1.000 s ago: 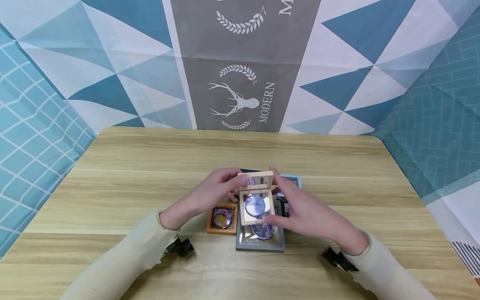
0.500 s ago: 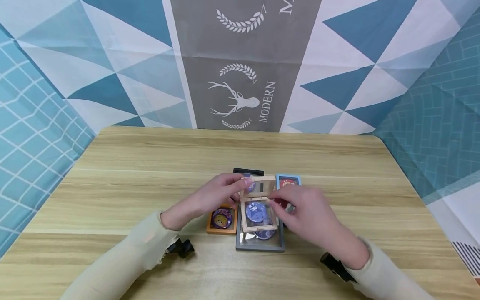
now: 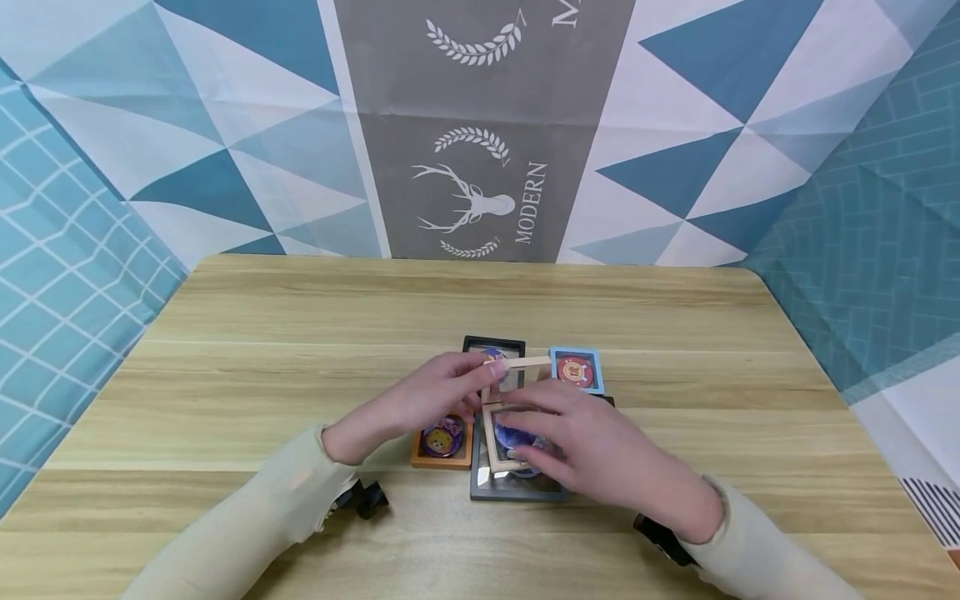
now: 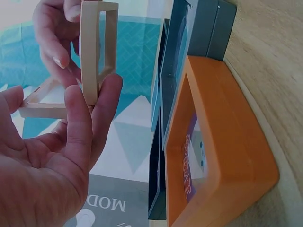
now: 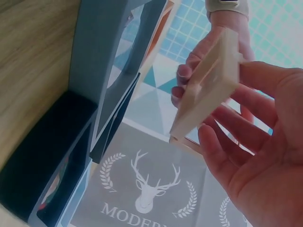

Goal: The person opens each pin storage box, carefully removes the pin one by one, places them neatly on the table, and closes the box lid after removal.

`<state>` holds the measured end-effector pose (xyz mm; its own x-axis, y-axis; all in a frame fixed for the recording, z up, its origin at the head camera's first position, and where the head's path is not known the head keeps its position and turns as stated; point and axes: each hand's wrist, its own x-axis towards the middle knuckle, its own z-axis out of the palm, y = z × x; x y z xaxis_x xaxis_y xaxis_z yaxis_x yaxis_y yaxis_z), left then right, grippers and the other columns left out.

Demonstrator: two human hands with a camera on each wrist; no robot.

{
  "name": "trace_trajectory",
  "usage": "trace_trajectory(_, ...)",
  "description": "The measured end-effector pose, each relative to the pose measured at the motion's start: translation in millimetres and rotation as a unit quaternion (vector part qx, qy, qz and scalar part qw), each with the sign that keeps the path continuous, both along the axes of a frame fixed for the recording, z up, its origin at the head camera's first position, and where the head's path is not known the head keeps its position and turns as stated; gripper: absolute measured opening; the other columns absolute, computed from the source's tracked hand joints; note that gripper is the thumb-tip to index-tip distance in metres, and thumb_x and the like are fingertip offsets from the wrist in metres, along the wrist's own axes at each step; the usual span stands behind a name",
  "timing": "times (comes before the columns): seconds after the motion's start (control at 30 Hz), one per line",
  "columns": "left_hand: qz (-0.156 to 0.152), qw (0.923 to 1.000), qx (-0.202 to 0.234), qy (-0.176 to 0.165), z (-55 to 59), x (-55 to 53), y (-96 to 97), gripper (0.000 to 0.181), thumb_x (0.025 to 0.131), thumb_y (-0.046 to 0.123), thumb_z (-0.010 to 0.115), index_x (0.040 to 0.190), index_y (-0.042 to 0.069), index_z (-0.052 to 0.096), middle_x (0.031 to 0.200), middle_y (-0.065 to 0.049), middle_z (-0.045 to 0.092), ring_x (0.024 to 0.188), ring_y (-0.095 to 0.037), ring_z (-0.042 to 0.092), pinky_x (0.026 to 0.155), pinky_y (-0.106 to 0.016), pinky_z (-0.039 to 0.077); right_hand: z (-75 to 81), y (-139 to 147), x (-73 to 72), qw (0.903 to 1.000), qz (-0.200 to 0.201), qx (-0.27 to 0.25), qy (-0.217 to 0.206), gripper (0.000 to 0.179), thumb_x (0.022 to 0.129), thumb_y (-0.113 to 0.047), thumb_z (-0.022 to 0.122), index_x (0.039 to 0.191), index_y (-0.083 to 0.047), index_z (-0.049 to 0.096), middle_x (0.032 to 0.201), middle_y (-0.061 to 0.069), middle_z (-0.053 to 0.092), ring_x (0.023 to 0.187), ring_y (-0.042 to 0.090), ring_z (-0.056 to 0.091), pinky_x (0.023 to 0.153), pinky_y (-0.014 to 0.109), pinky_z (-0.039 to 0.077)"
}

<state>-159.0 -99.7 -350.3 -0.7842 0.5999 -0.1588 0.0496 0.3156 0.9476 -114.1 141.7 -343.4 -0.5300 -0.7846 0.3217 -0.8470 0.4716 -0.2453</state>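
Observation:
A cream hinged display frame is held unfolded at an angle in front of me, above a larger grey frame. My left hand pinches its raised upper half, thumb on the near face; the left wrist view shows fingers at the hinge corner of the cream frame. Over the lower half lies my right hand, fingertips on it and partly covering a round blue badge. In the right wrist view its bent fingers surround the edge of the cream frame.
An orange frame with a bear badge lies left of the grey one. Behind are a black frame and a light-blue frame with a red badge. Another dark frame is mostly covered by the right hand. All rest on a wooden table.
My right hand has moved from the frame's right side leftward over its lower half. The cream frame has come slightly nearer. My left hand keeps its pinch on the upper half.

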Motion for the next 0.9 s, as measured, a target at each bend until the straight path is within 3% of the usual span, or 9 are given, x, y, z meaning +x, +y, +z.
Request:
trace_trajectory(0.1,-0.001,1.0,0.004,0.001,-0.1,-0.2,-0.3,0.056,0.105,0.048,0.042,0.128,-0.001,0.058,0.104,-0.014,0.065,0.083,-0.023,0.069,0.073,-0.037,0.058,-0.7,-1.2,0.2,0.9998,0.005,0.018,0.0,0.033,0.094,-0.027,0.072,0.125,-0.017,0.07,0.132,-0.001,0.061,0.117,0.014,0.056,0.094,0.036,0.052)
trace_trajectory(0.33,-0.01,0.9999,-0.001,0.012,-0.6,0.0,-0.5,0.051,0.105,0.048,0.043,0.116,0.002,0.061,0.101,-0.012,0.063,0.083,-0.023,0.067,0.074,-0.036,0.058,-0.6,-1.6,0.5,0.9994,-0.001,0.031,-0.014,0.035,0.094,-0.03,0.071,0.126,-0.016,0.068,0.133,-0.001,0.062,0.119,0.015,0.056,0.096,0.037,0.051)
trace_trajectory(0.67,-0.008,0.9991,-0.031,0.026,0.5,-6.3,-5.2,0.053,0.104,0.049,0.044,0.115,0.001,0.063,0.096,-0.011,0.062,0.079,-0.023,0.062,0.072,-0.036,0.056,-2.0,1.7,-0.8,0.9995,0.007,-0.029,0.006,0.031,0.087,-0.026,0.075,0.116,-0.015,0.07,0.117,-0.003,0.068,0.108,0.014,0.06,0.089,0.034,0.053)
trace_trajectory(0.9,-0.01,0.9976,-0.059,0.035,-1.6,-16.4,-15.1,0.051,0.105,0.047,0.04,0.112,0.003,0.065,0.101,-0.009,0.064,0.081,-0.025,0.063,0.074,-0.038,0.055,-1.9,-7.3,10.6,0.9965,0.06,-0.056,0.013,0.021,0.084,-0.022,0.076,0.104,-0.016,0.072,0.111,-0.004,0.068,0.102,0.01,0.06,0.086,0.025,0.052)
